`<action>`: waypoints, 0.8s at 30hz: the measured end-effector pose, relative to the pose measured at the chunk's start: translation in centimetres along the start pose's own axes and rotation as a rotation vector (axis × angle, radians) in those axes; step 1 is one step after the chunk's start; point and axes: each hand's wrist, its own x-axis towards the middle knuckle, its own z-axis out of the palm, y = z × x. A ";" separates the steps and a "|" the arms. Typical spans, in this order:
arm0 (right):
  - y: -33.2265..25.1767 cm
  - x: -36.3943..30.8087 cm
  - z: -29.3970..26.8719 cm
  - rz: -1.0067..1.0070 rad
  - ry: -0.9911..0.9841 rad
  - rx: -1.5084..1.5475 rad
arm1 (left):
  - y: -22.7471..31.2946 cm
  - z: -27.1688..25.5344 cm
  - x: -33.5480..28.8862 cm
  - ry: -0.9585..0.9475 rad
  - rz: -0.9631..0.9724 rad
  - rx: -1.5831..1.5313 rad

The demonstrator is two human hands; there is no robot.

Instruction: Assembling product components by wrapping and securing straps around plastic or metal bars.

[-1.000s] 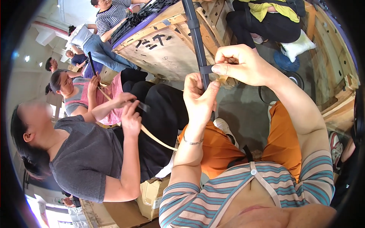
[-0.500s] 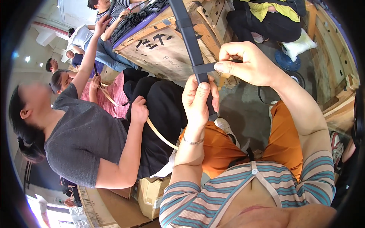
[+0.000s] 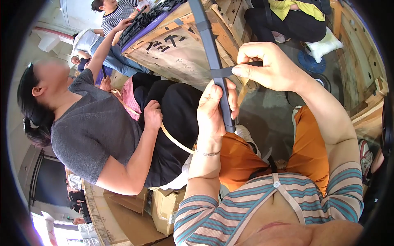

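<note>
A long, straight black bar (image 3: 210,45) rises at a slant in front of me, one band wrapped round it higher up. My left hand (image 3: 213,108) is closed round its lower part, with the thumb along the front. A strip of black tape (image 3: 223,72) crosses the bar just above that hand. My right hand (image 3: 266,67) pinches the tape's free part to the right of the bar, between thumb and fingers. Below the tape hangs a narrow yellowish ribbon (image 3: 243,93); where it begins is hidden.
At my left sits a co-worker in a grey shirt (image 3: 94,127), holding a pale strip (image 3: 176,142). A wooden crate (image 3: 172,57) ahead bears black pieces (image 3: 147,18). Cardboard boxes (image 3: 166,209) stand lower left. Far right are a white bag (image 3: 324,47) and another crate (image 3: 361,53).
The bar has shifted slightly right and tilted, with my left hand lower on it or turned. My right hand keeps its pinch. The co-worker's raised arm has come down toward the crate.
</note>
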 end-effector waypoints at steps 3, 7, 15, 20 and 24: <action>-0.3 0.1 -0.3 0.033 -0.023 -0.026 | -0.6 0.4 -0.1 0.034 0.040 0.008; -0.8 -0.2 -0.1 -0.005 -0.010 -0.050 | 0.0 0.6 -0.9 0.024 0.106 0.100; -1.6 -0.8 0.9 0.004 -0.026 -0.066 | 0.7 -0.8 -1.7 -0.208 0.066 -0.197; -1.6 -0.6 0.9 -0.099 -0.008 -0.070 | 0.9 -0.4 -2.0 -0.217 0.027 -0.246; -1.8 -0.6 1.1 -0.067 -0.033 -0.071 | 1.2 -0.7 -2.2 -0.301 0.008 -0.314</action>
